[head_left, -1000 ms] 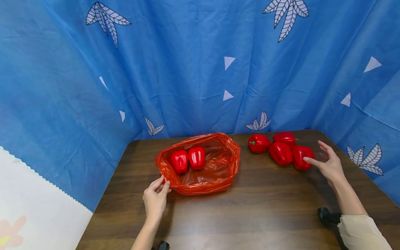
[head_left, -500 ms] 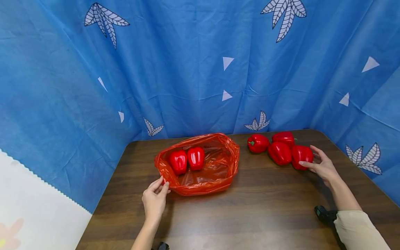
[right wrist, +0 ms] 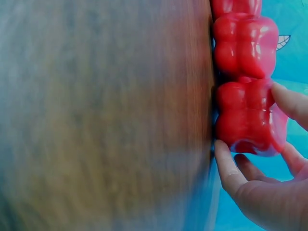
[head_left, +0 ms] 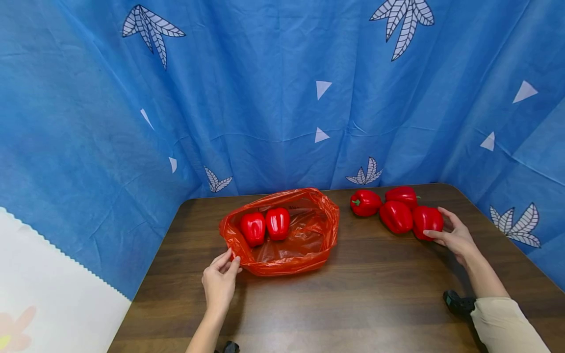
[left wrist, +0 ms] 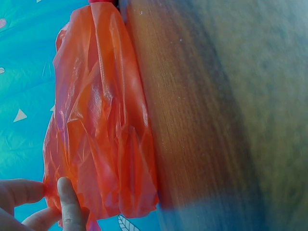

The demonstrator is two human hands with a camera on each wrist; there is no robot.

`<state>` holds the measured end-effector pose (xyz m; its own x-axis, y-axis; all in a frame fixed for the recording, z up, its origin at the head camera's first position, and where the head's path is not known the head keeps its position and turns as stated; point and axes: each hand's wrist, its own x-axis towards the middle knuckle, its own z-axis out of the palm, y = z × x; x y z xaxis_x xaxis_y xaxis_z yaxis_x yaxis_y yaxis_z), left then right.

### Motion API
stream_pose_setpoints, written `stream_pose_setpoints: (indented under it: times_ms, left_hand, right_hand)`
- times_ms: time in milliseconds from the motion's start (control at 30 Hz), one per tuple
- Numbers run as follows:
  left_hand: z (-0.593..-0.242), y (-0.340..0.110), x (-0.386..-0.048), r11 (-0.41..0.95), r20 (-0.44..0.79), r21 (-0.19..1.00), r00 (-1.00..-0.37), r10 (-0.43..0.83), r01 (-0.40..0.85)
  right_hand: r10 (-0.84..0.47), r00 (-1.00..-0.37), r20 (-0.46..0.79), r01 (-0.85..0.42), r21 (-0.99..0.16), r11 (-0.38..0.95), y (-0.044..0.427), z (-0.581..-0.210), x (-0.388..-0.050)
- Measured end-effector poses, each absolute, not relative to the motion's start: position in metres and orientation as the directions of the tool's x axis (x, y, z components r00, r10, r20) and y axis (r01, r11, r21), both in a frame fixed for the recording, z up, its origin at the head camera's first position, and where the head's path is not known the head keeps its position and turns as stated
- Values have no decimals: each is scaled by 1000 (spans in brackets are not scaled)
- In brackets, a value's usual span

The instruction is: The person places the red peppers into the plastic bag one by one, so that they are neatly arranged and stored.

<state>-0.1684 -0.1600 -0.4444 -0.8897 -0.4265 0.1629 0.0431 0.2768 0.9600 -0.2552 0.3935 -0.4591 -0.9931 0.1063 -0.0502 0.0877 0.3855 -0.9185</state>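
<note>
A red plastic bag (head_left: pixel 282 267) lies open-mouthed on the wooden table, and two red bell peppers (head_left: pixel 278 223) sit inside it at the left. My left hand (head_left: pixel 219 284) pinches the bag's near-left rim between thumb and fingers; the left wrist view shows the bag's crinkled side (left wrist: pixel 103 125) in front of that hand. At the right, my right hand (head_left: pixel 459 241) grips the nearest red bell pepper (head_left: pixel 427 221), its thumb on the near side and fingers around the far right side. This pepper (right wrist: pixel 248 118) still rests on the table against a neighbouring pepper (right wrist: pixel 245 45).
Three more red bell peppers lie in a cluster left of the gripped one, among them the leftmost pepper (head_left: pixel 365 203) with its green stem showing. A blue curtain (head_left: pixel 282 98) hangs right behind the table (head_left: pixel 335 304). White cloth (head_left: pixel 48 289) covers the left side.
My right hand has moved left onto the rightmost bell pepper, its thumb and fingers closing around it. The left hand stays on the bag's rim.
</note>
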Motion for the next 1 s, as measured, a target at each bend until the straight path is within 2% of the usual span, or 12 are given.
stream_pose_setpoints:
  times_ms: [567,1000]
  left_hand:
    - [-446,-160,-170,257,148,966,-891,-428,37]
    - [-446,-160,-170,280,161,959,-886,-436,36]
  right_hand:
    - [155,-985,-71,124,-921,368,392,-457,-252]
    - [217,-975,-38,127,-903,411,392,-446,-240]
